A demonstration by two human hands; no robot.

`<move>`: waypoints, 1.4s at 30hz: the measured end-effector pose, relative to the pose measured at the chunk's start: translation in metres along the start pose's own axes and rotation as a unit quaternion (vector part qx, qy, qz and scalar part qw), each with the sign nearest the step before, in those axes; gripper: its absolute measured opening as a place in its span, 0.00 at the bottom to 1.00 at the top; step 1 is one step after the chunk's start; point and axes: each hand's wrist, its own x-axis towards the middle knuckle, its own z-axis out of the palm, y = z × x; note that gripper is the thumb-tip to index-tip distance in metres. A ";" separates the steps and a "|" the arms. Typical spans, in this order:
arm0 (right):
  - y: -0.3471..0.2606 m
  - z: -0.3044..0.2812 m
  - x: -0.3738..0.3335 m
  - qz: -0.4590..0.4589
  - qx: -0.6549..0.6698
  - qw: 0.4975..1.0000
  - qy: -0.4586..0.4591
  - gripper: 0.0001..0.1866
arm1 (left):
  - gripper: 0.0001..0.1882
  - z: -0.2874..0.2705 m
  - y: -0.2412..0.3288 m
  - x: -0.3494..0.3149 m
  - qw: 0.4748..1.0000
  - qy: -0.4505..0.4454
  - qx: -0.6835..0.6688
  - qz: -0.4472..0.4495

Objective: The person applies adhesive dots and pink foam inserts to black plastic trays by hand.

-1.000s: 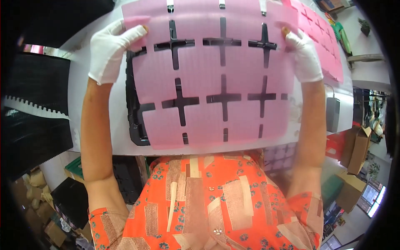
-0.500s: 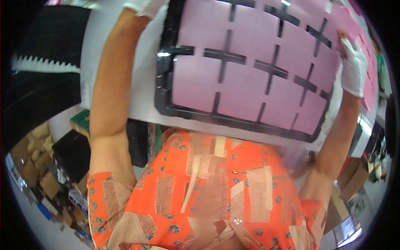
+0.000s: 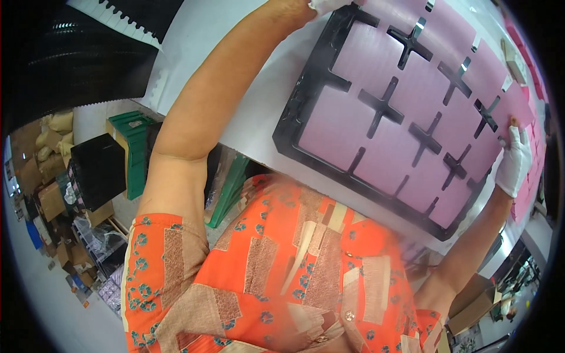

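Note:
A black plastic tray (image 3: 306, 94) with raised cross-shaped dividers lies on the white table before me. Pink, flat material (image 3: 329, 123) fills its cells. My right hand (image 3: 514, 165), in a white glove with bare fingertips, grips the tray's right side, thumb and finger at the rim. At the far left corner of the tray is my left hand (image 3: 329, 5), also in a white glove. The upper picture edge cuts it off, so most of its fingers are hidden.
The white table (image 3: 247, 112) runs under the tray. More pink trays (image 3: 528, 170) stand beyond my right hand. Black sheeting with a white toothed strip (image 3: 120, 23) is at the far left. Below lie a green crate (image 3: 135, 138), a black box (image 3: 97, 170) and cartons (image 3: 53, 203).
The whole view has swung, so tray and table now slant down to the right. My left hand has come in to the tray's far left corner; my right stays at its right side.

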 end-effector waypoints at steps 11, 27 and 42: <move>-0.031 0.012 -0.011 -0.003 -0.055 0.998 0.016 0.13 | 0.15 -0.007 0.002 0.007 0.981 -0.067 0.098 -0.154; -0.071 0.014 -0.015 0.046 -0.054 0.997 0.036 0.14 | 0.07 0.002 0.016 0.008 0.981 -0.019 0.012 -0.192; -0.054 0.016 -0.012 -0.064 -0.174 0.979 0.088 0.10 | 0.07 0.013 0.004 0.004 0.989 0.019 0.064 -0.133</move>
